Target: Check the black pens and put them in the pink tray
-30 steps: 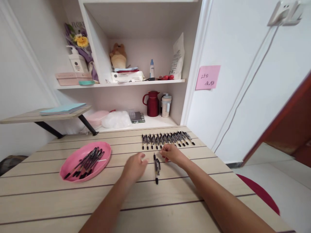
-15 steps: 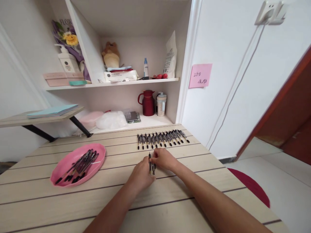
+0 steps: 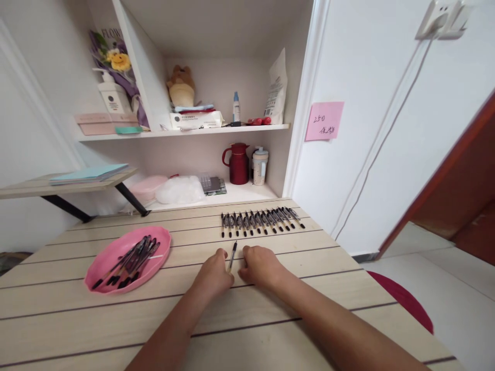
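Observation:
A slim pen with a dark tip stands slanted between my two hands, tip pointing away from me. My left hand is closed at its near end, fingers curled against it. To the pen's right, my right hand is closed and low over the table, set apart from the pen. Its fingertips are curled under, so whatever they may hold is hidden. Just beyond both hands lies a row of black-capped pens, side by side.
A pink scalloped tray with several pens sits on the left of the slatted table. A small raised shelf stands behind it. At the back, a cabinet holds a red jug and a pale cup.
My hands have drawn apart; before, they met around the pen and other dark and clear parts. The pen now leans in my left hand. The view has shifted slightly.

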Demonstrator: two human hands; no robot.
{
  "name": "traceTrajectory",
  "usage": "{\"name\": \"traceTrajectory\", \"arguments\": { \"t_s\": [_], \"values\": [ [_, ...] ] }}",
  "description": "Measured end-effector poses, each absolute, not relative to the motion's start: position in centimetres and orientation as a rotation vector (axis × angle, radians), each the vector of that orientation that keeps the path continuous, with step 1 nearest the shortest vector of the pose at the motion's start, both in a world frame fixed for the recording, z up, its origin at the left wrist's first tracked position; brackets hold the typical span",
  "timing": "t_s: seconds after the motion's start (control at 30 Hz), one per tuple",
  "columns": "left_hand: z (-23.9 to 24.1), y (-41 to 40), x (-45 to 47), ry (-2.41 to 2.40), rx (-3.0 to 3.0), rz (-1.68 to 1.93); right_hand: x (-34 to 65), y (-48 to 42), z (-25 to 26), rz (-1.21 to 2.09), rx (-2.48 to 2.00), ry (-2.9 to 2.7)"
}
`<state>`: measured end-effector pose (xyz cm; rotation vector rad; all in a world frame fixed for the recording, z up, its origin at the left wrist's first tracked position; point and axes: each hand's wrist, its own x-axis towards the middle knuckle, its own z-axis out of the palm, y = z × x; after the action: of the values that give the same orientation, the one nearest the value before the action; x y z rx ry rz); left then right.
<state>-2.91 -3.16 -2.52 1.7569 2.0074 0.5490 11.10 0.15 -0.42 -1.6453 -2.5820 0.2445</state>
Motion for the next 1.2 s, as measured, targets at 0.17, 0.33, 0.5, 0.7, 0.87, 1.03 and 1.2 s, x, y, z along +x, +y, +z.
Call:
{"name": "traceTrajectory", "arguments": {
  "t_s": [0.17,0.33,0.5,0.7,0.87,1.03,1.2],
  "values": [
    [-2.2,-3.3,-3.6,2.02,1.908,0.382,10.8,-0.1,-0.9,0.201,-1.596,-2.645],
    [-2.3,-3.1,-3.1,2.125,1.976,0.308,10.9,-0.1,-0.7,0.175,-1.591,-2.683],
    [-2.9,-2.5,-2.4,2.118,1.929,0.536,11.0,-0.4,-0.2,0.185,-1.601,-2.693],
    [-2.8,-2.1,-3.2,2.022,1.755,0.722,11.0,-0.3,0.0,0.216,-1.57,-2.755],
    [-2.9,-1.8,-3.8,1.842,1.422,0.878,12.0,0.0,1.1,0.364,-1.527,-2.817],
    [-2.3,-2.0,-3.8,1.588,1.16,1.009,14.5,2.0,1.6,1.224,-1.162,-2.527],
    [-1.8,-2.5,-3.3,1.383,1.081,1.038,14.7,4.6,0.3,1.469,-1.005,-1.669]
  ]
}}
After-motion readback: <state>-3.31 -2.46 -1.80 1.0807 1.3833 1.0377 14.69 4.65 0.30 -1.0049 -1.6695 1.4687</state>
